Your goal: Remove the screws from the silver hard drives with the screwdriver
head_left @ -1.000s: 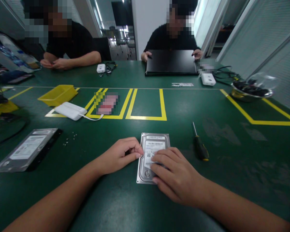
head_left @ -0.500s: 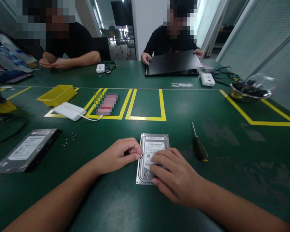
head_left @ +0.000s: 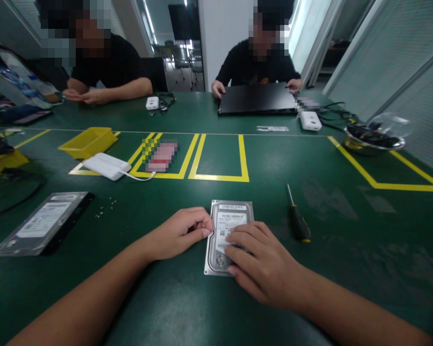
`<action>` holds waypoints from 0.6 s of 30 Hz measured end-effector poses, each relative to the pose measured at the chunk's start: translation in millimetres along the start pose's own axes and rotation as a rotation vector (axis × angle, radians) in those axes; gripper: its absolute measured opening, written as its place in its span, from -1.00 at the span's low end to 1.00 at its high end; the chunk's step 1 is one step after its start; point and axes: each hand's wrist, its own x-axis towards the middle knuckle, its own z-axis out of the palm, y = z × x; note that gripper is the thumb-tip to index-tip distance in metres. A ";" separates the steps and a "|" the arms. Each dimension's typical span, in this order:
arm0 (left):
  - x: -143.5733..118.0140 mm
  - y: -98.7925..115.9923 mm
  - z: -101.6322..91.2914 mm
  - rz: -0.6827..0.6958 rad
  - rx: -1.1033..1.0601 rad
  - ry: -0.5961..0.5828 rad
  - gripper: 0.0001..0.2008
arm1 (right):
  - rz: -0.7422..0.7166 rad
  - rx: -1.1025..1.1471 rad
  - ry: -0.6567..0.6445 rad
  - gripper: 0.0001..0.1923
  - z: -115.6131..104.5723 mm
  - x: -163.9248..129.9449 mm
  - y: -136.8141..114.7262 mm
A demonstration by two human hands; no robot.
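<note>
A silver hard drive point(head_left: 213, 257) with a white printed label lies flat on the green table in front of me. At its left edge my left hand point(head_left: 184, 234) is closed, thumb and forefinger pinched together on the rim. My right hand point(head_left: 261, 262) rests across the drive's right side, fingers stretched out over the label and hiding part of it. To the right lies a screwdriver point(head_left: 299, 218) with a black and yellow handle. Several small screws point(head_left: 106, 207) are scattered at the left, beside a second hard drive point(head_left: 43, 221).
Farther back stand a yellow bin point(head_left: 90, 142), a white power bank point(head_left: 107, 166) cabled to a blurred phone point(head_left: 162, 156), and a metal bowl point(head_left: 373, 139) of dark parts. Across the table sit two people; one holds a black panel point(head_left: 256, 98). Yellow tape point(head_left: 218, 178) marks the tabletop.
The person opposite has lowered the black sheet flat onto the panel. My hands and the hard drive keep their places; the view has shifted slightly.
</note>
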 end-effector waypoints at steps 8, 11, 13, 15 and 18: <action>-1.5 -1.2 2.3 0.036 0.034 0.011 -0.91 | 0.006 0.001 -0.002 -0.76 1.0 1.1 0.9; -1.6 -2.6 3.6 0.057 0.049 0.017 -0.91 | 0.007 -0.001 -0.003 -0.76 1.2 1.4 1.2; -2.0 -2.9 4.2 0.063 0.059 0.019 -0.91 | 0.010 0.000 -0.001 -0.76 0.9 1.3 1.3; -2.5 -2.7 4.4 0.066 0.070 0.020 -0.91 | 0.009 0.001 0.000 -0.77 0.6 1.0 1.4; -2.8 -2.2 4.2 0.067 0.086 0.021 -0.90 | 0.003 0.003 -0.001 -0.78 0.2 0.5 1.1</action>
